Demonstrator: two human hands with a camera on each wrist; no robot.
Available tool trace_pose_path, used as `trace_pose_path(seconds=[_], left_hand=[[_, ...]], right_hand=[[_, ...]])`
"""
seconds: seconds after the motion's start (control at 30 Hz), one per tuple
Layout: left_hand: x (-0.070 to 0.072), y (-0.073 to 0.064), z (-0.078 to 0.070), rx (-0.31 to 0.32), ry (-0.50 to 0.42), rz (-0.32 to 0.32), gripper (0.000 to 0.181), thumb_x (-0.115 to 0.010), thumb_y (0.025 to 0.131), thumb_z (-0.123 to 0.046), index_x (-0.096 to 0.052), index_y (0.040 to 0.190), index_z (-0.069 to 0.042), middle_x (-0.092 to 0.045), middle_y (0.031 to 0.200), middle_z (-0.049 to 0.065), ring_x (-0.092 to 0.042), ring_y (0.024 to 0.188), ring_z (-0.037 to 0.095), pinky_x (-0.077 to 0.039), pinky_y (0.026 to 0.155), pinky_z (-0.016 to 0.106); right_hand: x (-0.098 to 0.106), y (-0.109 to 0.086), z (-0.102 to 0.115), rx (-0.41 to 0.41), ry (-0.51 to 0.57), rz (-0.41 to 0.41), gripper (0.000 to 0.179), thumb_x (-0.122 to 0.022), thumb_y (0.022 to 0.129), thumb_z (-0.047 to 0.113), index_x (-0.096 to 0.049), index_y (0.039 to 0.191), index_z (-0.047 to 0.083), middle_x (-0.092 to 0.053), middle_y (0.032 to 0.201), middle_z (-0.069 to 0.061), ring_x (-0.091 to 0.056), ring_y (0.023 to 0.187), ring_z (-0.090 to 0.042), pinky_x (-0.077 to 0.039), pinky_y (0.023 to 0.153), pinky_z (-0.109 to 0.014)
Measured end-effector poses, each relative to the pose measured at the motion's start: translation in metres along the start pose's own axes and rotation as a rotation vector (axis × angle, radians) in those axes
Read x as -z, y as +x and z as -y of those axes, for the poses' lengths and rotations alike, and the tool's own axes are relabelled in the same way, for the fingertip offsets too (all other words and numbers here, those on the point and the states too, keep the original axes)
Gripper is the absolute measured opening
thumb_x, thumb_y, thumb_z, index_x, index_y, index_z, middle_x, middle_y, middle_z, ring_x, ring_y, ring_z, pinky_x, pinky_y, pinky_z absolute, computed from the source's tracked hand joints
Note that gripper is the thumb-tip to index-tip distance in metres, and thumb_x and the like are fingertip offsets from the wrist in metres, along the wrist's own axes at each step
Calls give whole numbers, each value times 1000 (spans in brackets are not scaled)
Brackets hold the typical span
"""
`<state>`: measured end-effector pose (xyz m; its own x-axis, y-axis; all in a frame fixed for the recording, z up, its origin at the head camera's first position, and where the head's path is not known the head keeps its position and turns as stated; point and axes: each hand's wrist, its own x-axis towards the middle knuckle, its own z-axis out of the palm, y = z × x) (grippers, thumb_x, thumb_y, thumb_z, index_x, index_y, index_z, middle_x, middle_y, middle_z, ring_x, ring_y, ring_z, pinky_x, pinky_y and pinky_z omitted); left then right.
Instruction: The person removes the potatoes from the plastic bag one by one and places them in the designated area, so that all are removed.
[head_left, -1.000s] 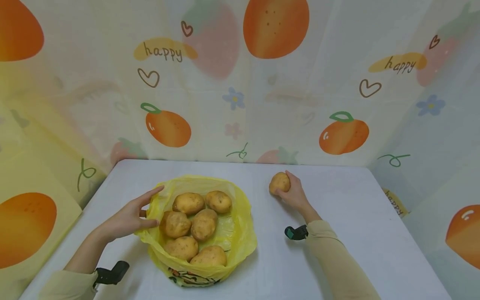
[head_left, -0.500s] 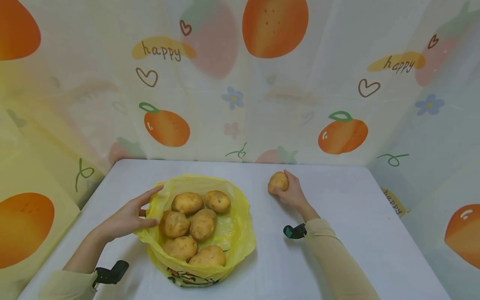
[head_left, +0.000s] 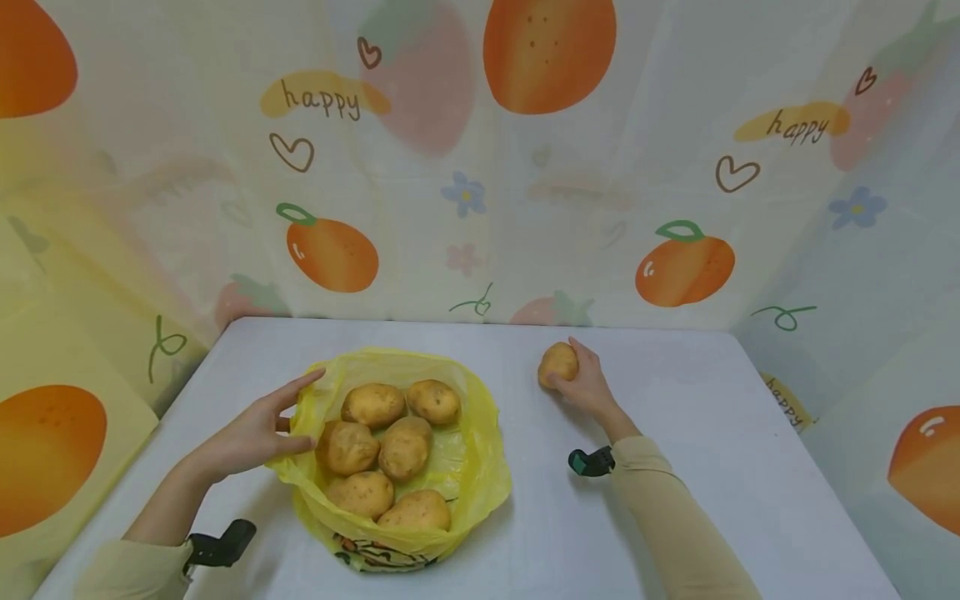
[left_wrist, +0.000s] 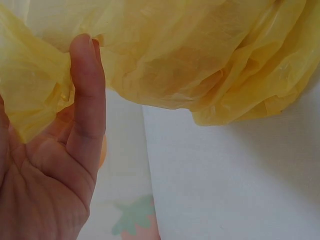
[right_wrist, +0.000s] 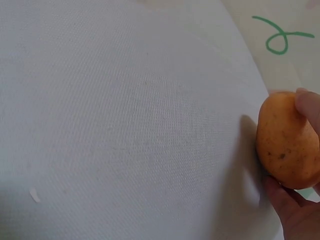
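A yellow plastic bag (head_left: 489,442) stands with its mouth wide on the table, several potatoes (head_left: 405,450) inside it. My left hand (head_left: 247,437) holds the bag's left rim, thumb and fingers spread along it. In the left wrist view, yellow plastic (left_wrist: 40,85) lies between the thumb and fingers of this hand (left_wrist: 50,175). To the right of the bag, near the table's far edge, my right hand (head_left: 591,390) grips a single potato (head_left: 557,365) between thumb and fingers. The right wrist view shows that potato (right_wrist: 285,142) close over the white surface.
The white table (head_left: 675,383) reaches back to a fruit-printed cloth backdrop (head_left: 525,183), which also hangs at both sides. A black wrist camera (head_left: 223,543) sits at my left sleeve, another black camera (head_left: 591,462) at my right.
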<state>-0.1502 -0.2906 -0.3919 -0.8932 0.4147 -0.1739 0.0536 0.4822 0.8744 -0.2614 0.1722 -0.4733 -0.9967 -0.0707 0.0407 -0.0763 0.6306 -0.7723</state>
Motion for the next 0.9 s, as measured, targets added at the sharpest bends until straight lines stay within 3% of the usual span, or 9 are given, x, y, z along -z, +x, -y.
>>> trace_pose_path(seconds=[0.43,0.9], left_hand=[[1,-1,1,-18,5,-1,89,-68,82,-11,-12,149,-23,-10,150,25,-56,105,40,-54,65,34],[0,0,-2,-12,5,3,88,-68,82,-11,-11,149,-23,-8,151,24,-55,105,41,-54,66,35]], right_hand=[[4,-2,2,6,-17,13,78,-63,81,20,-22,144,-1,-25,142,-26,-34,122,-37,-36,96,-50],[13,-4,-1,33,-31,25,75,-61,83,21,-23,143,-4,-24,142,-29,-29,127,-40,-30,102,-53]])
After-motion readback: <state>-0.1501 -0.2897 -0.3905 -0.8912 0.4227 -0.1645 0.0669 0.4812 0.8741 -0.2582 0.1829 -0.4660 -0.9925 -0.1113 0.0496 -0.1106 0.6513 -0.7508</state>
